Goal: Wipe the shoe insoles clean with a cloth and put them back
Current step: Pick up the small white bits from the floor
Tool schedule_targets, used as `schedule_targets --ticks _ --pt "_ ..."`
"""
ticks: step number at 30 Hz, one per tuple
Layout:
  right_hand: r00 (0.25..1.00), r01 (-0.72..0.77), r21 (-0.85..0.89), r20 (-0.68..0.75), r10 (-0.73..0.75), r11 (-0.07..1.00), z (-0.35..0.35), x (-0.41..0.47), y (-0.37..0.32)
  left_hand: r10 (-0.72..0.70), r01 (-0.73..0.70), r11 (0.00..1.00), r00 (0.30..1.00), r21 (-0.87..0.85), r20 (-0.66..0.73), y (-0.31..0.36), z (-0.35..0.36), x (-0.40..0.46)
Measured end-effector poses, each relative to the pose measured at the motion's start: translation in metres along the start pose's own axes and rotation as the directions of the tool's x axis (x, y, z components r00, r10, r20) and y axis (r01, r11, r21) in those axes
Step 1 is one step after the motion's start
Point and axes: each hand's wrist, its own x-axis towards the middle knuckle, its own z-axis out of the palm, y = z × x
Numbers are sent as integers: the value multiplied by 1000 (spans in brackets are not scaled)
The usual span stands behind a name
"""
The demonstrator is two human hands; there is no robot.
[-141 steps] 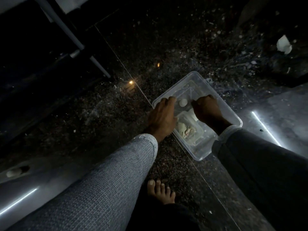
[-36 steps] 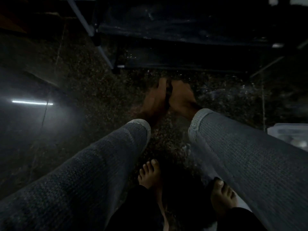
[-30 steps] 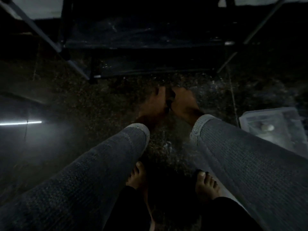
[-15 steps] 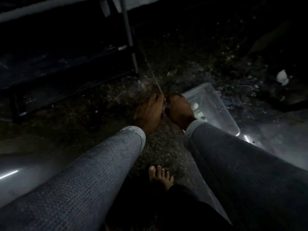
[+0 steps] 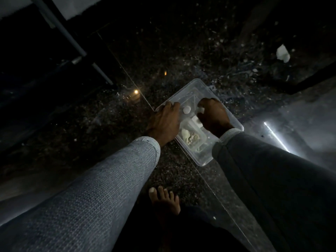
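A clear plastic box (image 5: 203,157) sits on the dark speckled floor in the middle of the head view. My left hand (image 5: 164,123) rests over its left rim, fingers curved onto the edge. My right hand (image 5: 213,115) reaches inside, fingers curled near a small white piece (image 5: 201,110). In the box lie a white round cap (image 5: 187,110) and a smaller clear tub with a crumpled pale wad (image 5: 190,138). No insole or shoe is visible in the dim light.
A dark metal rack with grey tubes (image 5: 69,36) stands at the upper left. A white scrap (image 5: 282,53) lies at the far right among debris. My bare foot (image 5: 164,200) is on the floor below the box. Light streaks reflect at the right (image 5: 276,136).
The view swung from the rack back to the box. My hands, held together over the floor before, have parted and now sit on and in the clear box.
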Motion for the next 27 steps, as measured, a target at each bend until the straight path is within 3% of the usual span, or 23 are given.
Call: schedule_targets --ticks 10,27 --pt "999 10 29 31 -11 1000 19 13 26 3 -3 1000 998 1 66 -3 24 11" --pt "987 28 43 155 -34 999 33 13 11 0 0 1000 999 -4 46 -7 35 11"
